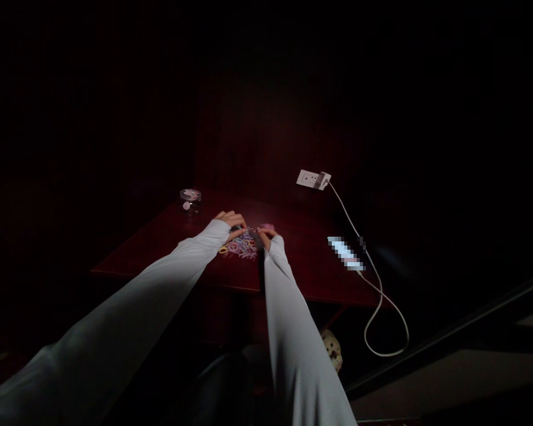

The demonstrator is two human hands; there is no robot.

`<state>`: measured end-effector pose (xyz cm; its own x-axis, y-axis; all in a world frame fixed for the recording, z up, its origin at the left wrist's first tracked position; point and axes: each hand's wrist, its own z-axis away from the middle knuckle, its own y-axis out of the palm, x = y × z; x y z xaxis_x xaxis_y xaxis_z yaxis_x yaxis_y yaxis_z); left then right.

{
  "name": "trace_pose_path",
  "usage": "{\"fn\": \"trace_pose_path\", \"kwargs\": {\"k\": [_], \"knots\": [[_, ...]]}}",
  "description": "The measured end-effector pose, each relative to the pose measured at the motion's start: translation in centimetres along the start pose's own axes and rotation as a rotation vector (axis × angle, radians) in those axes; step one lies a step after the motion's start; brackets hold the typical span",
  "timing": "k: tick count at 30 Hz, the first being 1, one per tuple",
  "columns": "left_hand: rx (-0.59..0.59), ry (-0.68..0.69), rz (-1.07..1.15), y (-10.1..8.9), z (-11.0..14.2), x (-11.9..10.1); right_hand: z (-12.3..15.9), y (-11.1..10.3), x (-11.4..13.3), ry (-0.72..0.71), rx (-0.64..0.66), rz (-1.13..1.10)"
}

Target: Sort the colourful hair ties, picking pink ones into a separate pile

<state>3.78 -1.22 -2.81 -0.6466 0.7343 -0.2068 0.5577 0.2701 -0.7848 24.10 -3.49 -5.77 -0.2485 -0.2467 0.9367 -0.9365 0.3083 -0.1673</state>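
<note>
Both hands meet over a pile of small pastel-coloured loops that look like elastic hair ties, lying on the dark red table. Above the pile my left hand is closed in a pinch, its thumb and fingertips pointing right. My right hand pinches just opposite, fingertips almost touching the left ones. Something small and thin seems to span the two pinches; it is too dim and tiny to name. Behind my right fingertips lies a pink bundle, partly hidden.
A clear round container with pinkish contents stands at the table's left back. On the right lies a lit, pixelated phone. Its white cable loops past the table edge up to a charger in the wall socket. Surroundings are very dark.
</note>
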Motion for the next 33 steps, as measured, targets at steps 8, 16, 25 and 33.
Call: {"fn": "trace_pose_path", "kwargs": {"k": [8,16,25,33], "knots": [[0.012,0.080,0.037,-1.5,0.8,-0.9,0.1,-0.8,0.7,-0.062,0.027,-0.002],[0.019,0.061,0.028,-0.5,0.5,-0.3,0.0,-1.1,-0.1,-0.067,0.040,0.013],[0.038,0.040,-0.019,0.9,0.0,0.5,0.1,-0.9,0.0,-0.067,0.087,0.002],[0.002,0.117,0.022,0.8,0.5,0.8,1.3,-1.1,0.9,-0.135,0.101,0.036]]}}
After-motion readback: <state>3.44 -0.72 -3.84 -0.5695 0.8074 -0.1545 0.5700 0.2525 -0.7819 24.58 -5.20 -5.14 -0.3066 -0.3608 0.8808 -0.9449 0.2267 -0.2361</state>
